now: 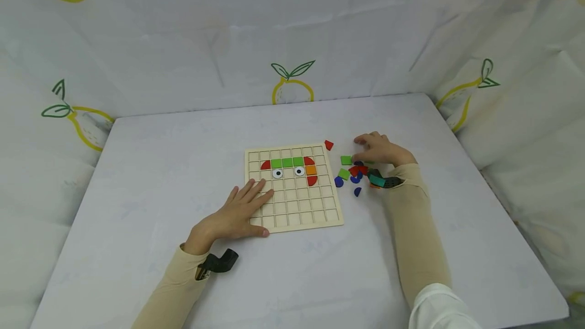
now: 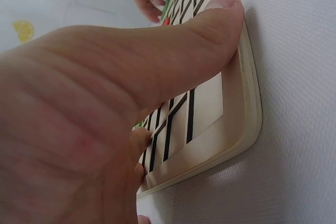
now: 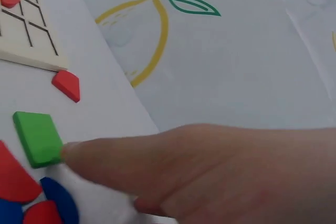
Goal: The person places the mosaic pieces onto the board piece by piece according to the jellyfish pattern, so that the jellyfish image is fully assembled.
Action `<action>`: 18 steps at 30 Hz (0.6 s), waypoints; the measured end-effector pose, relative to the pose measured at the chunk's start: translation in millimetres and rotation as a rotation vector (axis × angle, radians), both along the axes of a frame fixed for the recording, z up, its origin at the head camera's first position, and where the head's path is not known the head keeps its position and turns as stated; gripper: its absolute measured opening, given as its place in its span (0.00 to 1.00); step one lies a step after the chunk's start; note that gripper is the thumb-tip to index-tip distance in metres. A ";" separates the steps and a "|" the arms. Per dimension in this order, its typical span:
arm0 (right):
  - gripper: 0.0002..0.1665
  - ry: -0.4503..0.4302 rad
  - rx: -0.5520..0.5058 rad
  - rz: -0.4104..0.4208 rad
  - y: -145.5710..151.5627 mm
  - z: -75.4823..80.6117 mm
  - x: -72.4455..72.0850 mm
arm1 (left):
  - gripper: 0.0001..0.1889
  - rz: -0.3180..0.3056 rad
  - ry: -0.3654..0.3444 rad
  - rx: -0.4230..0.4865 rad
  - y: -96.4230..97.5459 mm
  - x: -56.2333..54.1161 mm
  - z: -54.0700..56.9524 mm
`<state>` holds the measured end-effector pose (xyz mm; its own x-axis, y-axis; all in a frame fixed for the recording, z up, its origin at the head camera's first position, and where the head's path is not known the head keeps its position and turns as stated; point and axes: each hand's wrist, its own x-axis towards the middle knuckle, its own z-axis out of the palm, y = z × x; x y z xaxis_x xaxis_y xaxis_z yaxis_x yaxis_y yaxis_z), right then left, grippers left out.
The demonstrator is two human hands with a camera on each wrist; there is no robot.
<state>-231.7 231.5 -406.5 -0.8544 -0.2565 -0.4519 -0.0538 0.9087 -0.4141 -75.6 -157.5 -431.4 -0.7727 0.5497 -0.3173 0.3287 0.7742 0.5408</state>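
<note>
A wooden grid board [image 1: 292, 202] lies on the table, with coloured tiles set in its upper squares: a row of green squares [image 1: 286, 162], red rounded pieces [image 1: 312, 181], an orange square [image 1: 311, 170] and two eye discs [image 1: 277, 173]. My left hand [image 1: 235, 215] rests spread over the board's lower left, its thumb [image 2: 210, 35] lying on the frame by the near edge. To the right of the board, my right hand [image 1: 383, 150] hovers low over loose pieces, fingers apart. Its thumb tip is right at the edge of a loose green square [image 3: 39, 139].
Red pieces [image 1: 363, 170], blue rounded pieces [image 1: 338, 182] and another green square [image 1: 344, 173] are scattered by the right wrist. One red piece [image 1: 329, 145] sits off the board's far right corner. A white lemon-print curtain [image 1: 192, 55] hangs behind the table.
</note>
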 end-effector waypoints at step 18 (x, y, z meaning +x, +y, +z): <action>0.38 0.092 -0.195 -0.031 33.5 -15.2 63.5 | 0.51 0.003 -0.001 -0.003 1.9 -1.0 -2.5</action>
